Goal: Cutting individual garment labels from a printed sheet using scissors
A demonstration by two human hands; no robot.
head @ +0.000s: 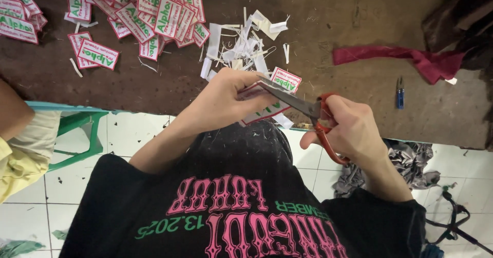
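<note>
From the head camera we look down over our own black printed shirt [231, 206] at a brown desk [359, 22]. Our left hand [226, 101] has its fingers [257, 102] closed around a white label strip [272, 101] with a red border and green print, held just above the near edge of the desk, in front of our chest. Our right hand [354, 129] grips red-handled scissors [313, 114], thumb and fingers curled through the loops; the grey blades lie across the strip and look nearly closed on it, pointing toward the left hand.

Just beyond the strip lies a heap of white paper trimmings [246, 45]. Further back and to the left a large pile of cut labels [154, 11] of the same kind spreads across the desk, with one separate label [97, 54] near it and another small pile [20, 14] at the far left corner. To the right a crumpled dark red cloth [411, 60] rests on the desk, and just beside it a small blue thread snip [400, 93].

Below the desk edge we see a white tiled floor [31, 206], a green plastic stool [77, 129], grey fabric [411, 160], and at the left another person's arm in a pale yellow sleeve [23, 155].
</note>
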